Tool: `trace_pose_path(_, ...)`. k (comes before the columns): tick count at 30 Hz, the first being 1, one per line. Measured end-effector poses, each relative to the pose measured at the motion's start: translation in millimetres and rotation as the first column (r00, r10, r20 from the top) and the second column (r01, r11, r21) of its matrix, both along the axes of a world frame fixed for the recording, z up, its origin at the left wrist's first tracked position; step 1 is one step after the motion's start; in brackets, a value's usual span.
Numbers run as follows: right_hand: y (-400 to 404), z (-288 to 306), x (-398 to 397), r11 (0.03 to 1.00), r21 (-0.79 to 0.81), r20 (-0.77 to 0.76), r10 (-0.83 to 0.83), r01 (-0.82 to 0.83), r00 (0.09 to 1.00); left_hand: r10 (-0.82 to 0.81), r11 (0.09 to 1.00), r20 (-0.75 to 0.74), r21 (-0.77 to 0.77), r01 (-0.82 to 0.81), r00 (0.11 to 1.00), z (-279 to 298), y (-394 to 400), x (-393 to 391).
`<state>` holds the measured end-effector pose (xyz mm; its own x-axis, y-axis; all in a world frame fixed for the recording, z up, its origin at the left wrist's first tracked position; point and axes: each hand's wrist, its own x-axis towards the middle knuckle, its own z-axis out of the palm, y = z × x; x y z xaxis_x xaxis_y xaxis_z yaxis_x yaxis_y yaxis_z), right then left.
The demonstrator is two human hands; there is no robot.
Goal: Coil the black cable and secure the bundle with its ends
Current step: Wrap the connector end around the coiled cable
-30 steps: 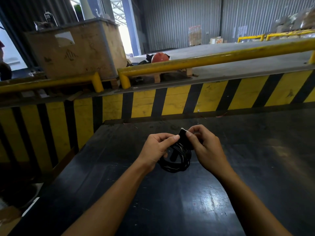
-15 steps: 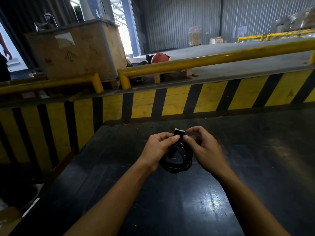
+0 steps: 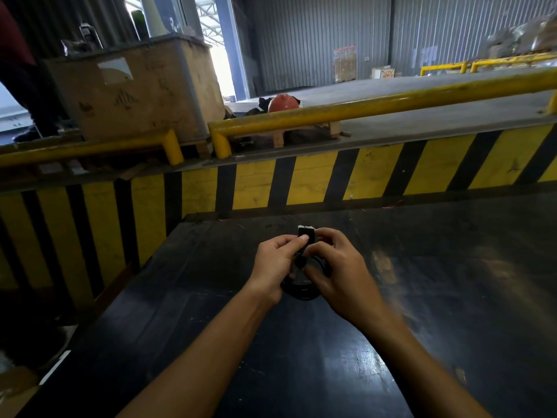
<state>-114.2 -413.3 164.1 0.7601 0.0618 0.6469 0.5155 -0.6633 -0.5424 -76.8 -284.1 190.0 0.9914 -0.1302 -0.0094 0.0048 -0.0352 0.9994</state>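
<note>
The black cable (image 3: 301,289) is wound into a small coil, held between both hands just above the dark table (image 3: 437,282). My left hand (image 3: 275,263) grips the coil's left side, its thumb pressing on a black connector end (image 3: 305,232) that sticks up at the top. My right hand (image 3: 339,271) closes over the coil's right side and covers much of it. Only the lower loops and the connector show.
A yellow-and-black striped barrier (image 3: 301,182) runs along the table's far edge, with yellow rails (image 3: 376,105) above it. A large wooden crate (image 3: 135,89) stands back left, an orange hard hat (image 3: 283,103) beside it. A person's leg (image 3: 18,64) is at far left.
My hands have closed in tighter around the coil. The connector end has turned upright at the top, and my left thumb now presses on it.
</note>
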Motion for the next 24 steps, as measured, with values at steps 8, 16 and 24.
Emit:
trace_pose_path(8,-5,-5,6,0.944,0.329,-0.074,-0.001,0.025,0.997,0.02,0.996,0.156,0.084,-0.033,0.988,-8,-1,-5)
trace_pose_path(16,-7,-15,5,0.843,0.538,-0.124,0.084,-0.004,0.989,-0.088,0.978,0.271,0.206,0.032,0.959,-20,0,-10)
trace_pose_path(24,1,-25,-8,0.983,0.178,0.045,-0.058,0.049,0.997,0.012,0.981,-0.002,0.193,-0.012,1.0,-35,2,-10)
